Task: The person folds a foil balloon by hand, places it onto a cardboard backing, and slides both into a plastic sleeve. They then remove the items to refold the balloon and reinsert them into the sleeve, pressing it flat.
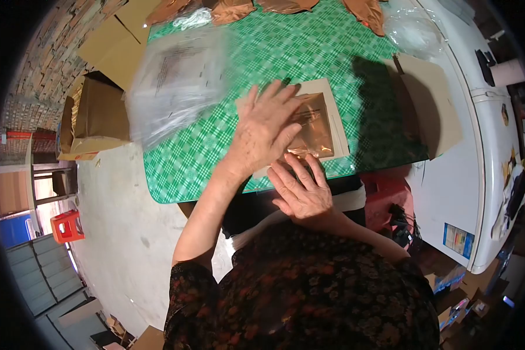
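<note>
A copper-coloured shiny film packet point(316, 131) lies on a beige card sheet point(337, 121) near the table's front edge. Across the left part of these, my left hand point(265, 123) is stretched out with fingers spread and slightly blurred. My right hand point(303, 189) lies at the packet's near edge, its fingers apart and fingertips on or just above the film. Neither hand grips anything. Left of them sits a stack of clear plastic bags point(178, 76) with printed text, its edges smeared by blur.
The table point(256, 46) wears a green checked cloth. Brown film pieces point(233, 10) and a white string bundle point(193, 18) lie at its far edge. A cardboard flap point(431, 108) stands at the right, beside a white fridge point(452, 192). An open carton point(96, 116) is at the left.
</note>
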`<state>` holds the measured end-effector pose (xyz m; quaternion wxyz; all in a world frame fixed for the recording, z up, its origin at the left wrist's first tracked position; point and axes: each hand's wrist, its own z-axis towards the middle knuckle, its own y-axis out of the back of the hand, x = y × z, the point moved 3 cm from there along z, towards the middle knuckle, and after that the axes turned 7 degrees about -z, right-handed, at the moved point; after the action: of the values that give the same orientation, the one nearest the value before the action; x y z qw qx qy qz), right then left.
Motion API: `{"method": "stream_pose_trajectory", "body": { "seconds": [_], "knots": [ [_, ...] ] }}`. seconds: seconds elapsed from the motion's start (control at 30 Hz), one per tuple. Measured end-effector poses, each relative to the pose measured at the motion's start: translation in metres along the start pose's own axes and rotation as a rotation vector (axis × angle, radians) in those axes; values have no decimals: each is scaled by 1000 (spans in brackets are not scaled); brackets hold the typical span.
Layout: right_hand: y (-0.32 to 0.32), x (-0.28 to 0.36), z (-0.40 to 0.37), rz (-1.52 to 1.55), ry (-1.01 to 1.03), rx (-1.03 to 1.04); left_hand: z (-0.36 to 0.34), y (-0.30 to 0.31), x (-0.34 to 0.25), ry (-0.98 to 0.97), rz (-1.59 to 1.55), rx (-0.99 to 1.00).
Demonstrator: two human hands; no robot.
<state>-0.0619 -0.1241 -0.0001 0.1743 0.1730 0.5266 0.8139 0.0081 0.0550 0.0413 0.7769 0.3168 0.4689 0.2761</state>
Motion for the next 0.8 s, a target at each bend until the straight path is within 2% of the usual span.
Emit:
{"method": "stream_pose_trajectory", "body": {
  "seconds": [0.2, 0.5, 0.8],
  "knots": [
    [-5, -1, -2, 18, -9, -98, 5, -29, -2, -20, 68, 125],
    [-5, -2, -4, 45, -19, -104, 5, -34, 0, 8, 171, 186],
    [25, -31, -31, 69, -187, -68, 6, -37, -4, -1, 258, 190]
  ]
}}
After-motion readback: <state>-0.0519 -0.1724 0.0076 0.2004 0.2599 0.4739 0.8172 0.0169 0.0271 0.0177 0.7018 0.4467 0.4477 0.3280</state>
